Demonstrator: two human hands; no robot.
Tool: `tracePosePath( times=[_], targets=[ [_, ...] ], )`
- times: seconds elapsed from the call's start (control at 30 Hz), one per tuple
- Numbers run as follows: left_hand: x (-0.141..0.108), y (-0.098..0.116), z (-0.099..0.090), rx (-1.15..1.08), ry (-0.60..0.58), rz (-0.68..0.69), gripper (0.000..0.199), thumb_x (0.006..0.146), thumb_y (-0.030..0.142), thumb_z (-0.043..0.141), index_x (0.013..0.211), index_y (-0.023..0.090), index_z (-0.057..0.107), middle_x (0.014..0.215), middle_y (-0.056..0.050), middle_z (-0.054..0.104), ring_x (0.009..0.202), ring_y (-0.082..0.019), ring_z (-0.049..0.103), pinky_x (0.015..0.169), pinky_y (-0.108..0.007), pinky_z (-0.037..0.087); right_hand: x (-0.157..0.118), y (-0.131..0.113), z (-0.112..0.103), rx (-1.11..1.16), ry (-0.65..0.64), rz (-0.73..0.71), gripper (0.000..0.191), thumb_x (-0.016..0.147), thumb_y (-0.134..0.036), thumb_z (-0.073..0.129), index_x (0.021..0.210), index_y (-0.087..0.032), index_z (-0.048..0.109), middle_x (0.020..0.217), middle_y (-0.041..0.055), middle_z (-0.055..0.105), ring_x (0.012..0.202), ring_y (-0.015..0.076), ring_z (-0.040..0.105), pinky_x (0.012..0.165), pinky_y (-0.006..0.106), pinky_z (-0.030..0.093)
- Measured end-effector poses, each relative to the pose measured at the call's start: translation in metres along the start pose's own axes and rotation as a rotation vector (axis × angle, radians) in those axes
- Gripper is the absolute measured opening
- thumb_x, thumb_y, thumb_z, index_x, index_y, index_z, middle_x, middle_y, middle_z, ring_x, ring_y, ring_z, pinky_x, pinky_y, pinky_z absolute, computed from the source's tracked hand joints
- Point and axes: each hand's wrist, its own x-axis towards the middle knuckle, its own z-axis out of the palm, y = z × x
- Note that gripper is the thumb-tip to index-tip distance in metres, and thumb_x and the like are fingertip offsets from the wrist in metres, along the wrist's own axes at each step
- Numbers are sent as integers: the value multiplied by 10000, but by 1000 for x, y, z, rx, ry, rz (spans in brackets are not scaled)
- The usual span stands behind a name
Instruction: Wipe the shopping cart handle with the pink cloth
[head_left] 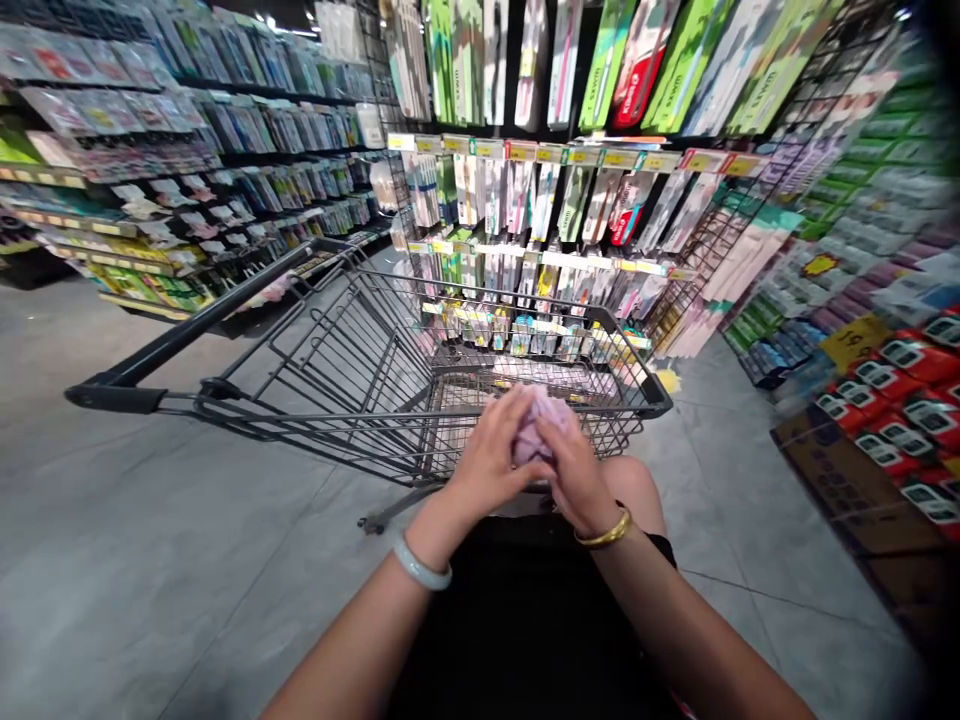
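A crumpled light-purple cloth (531, 446) is bunched between my two hands, just above the near side of the shopping cart (360, 425). My left hand (491, 450) is closed round its left side, fingers curled over the top. On the right, my right hand (576, 465) grips the cloth with the thumb and fingers pressed into it. Much of the cloth is hidden behind my fingers, so its full shape cannot be made out. The cart stands side-on before me, its dark handle (217, 310) off to the left.
Ahead stands a rack (525, 150) of hanging toothbrush-like packs with price strips. More shelves (262, 130) run along the left. At right, stacked red packs (900, 400) sit above a cardboard box (832, 480). Grey floor (187, 540) spreads around the cart.
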Motion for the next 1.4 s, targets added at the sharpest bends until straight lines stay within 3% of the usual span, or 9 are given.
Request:
tracePosePath(
  times=[0.17, 0.33, 0.47, 0.57, 0.77, 0.97, 1.07, 1.23, 1.4],
  targets=[
    [-3, -10, -19, 78, 58, -14, 629, 845, 220, 630, 1440, 324, 453, 1440, -90, 457, 1327, -248, 437, 1089, -418, 397, 4, -12, 0, -325, -290, -39, 395, 912, -464, 536, 1226, -237, 613, 1147, 40, 674, 975, 191, 642, 830, 319, 518],
    [9, -16, -26, 342, 95, -84, 523, 845, 170, 577, 1353, 290, 546, 1361, -101, 515, 1214, -267, 489, 1003, -442, 412, 48, -29, -16, -1219, -23, -568, 359, 974, -457, 430, 1134, -233, 661, 1070, 70, 711, 993, 228, 626, 881, 346, 436],
    [17, -6, -12, 556, -4, -84, 326, 909, 248, 531, 1214, 305, 632, 1335, -99, 556, 1109, -277, 530, 926, -466, 395, 82, -13, -18, -1797, 31, -507, 428, 1006, -421, 328, 980, -200, 694, 893, 109, 720, 792, 211, 628, 729, 306, 403],
    [5, -18, -27, 566, 11, -125, 344, 887, 259, 568, 1220, 318, 629, 1358, -88, 545, 1122, -268, 526, 912, -431, 399, 88, 3, -18, -2049, 74, -494, 542, 1016, -436, 277, 869, -150, 713, 786, 154, 705, 699, 206, 627, 671, 303, 379],
    [-33, -50, -55, 651, 347, -405, 420, 864, 218, 566, 1273, 292, 623, 1333, -120, 544, 1167, -278, 514, 943, -420, 392, 87, 11, -18, -2063, 114, -514, 593, 1013, -414, 271, 827, -104, 741, 756, 176, 704, 688, 212, 645, 647, 295, 367],
    [-27, -53, -17, 600, 316, -36, 381, 881, 183, 579, 1202, 372, 659, 1287, -65, 605, 1132, -243, 547, 923, -413, 391, 84, 12, -12, -2141, 165, -512, 587, 1009, -383, 261, 832, -128, 760, 744, 146, 718, 720, 219, 672, 608, 274, 337],
    [-40, -79, -48, 607, 487, -129, 410, 835, 116, 575, 1168, 329, 684, 1208, -84, 612, 1066, -233, 567, 867, -367, 425, 83, 10, -12, -2175, 119, -501, 582, 1009, -383, 254, 842, -157, 764, 728, 123, 719, 712, 225, 677, 575, 276, 306],
    [-66, -112, -96, 693, 826, -529, 501, 756, 117, 608, 1234, 257, 659, 1257, -145, 533, 1158, -307, 516, 973, -437, 390, 85, 13, -12, -2179, 166, -487, 582, 1003, -381, 279, 820, -125, 769, 743, 142, 721, 728, 230, 683, 580, 272, 314],
    [-65, -98, -55, 711, 793, -472, 492, 747, 168, 639, 1229, 264, 657, 1341, -153, 482, 1268, -344, 437, 1064, -498, 301, 88, 17, -12, -2203, 217, -471, 609, 1004, -380, 263, 802, -118, 775, 722, 152, 714, 706, 234, 680, 589, 279, 355]
  ],
)
